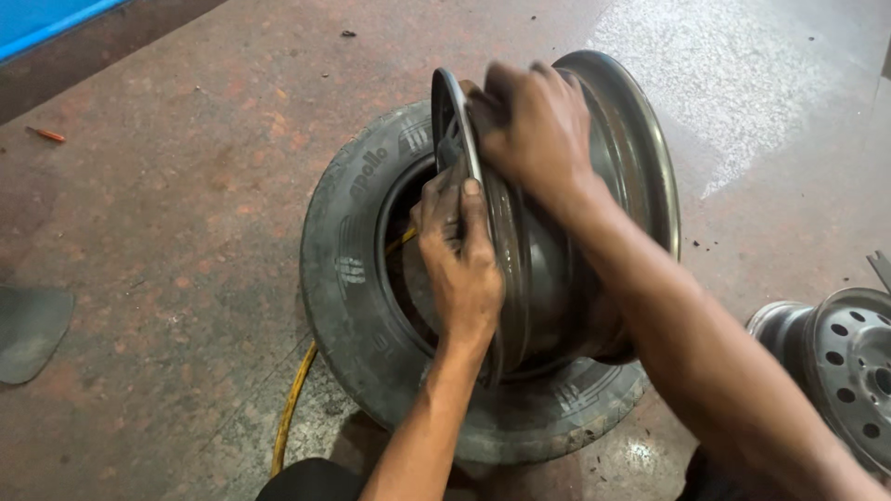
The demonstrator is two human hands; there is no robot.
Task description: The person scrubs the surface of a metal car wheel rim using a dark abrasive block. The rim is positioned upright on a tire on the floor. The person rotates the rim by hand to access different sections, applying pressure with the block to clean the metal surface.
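Note:
A bare steel wheel rim (613, 186) stands on edge on top of a black tyre (357, 278) that lies flat on the floor. My left hand (459, 264) grips the rim's near flange, fingers curled over its edge. My right hand (529, 121) is clamped over the top of that same flange, its arm crossing in front of the rim's barrel. The rim leans slightly. Much of the tyre's right side is hidden behind the rim and my arms.
A yellow hose (292, 408) runs from under the tyre toward me. A second steel wheel (849, 366) with round holes lies at the right edge. A dark flat piece (32, 329) lies at the left. The floor is stained reddish concrete.

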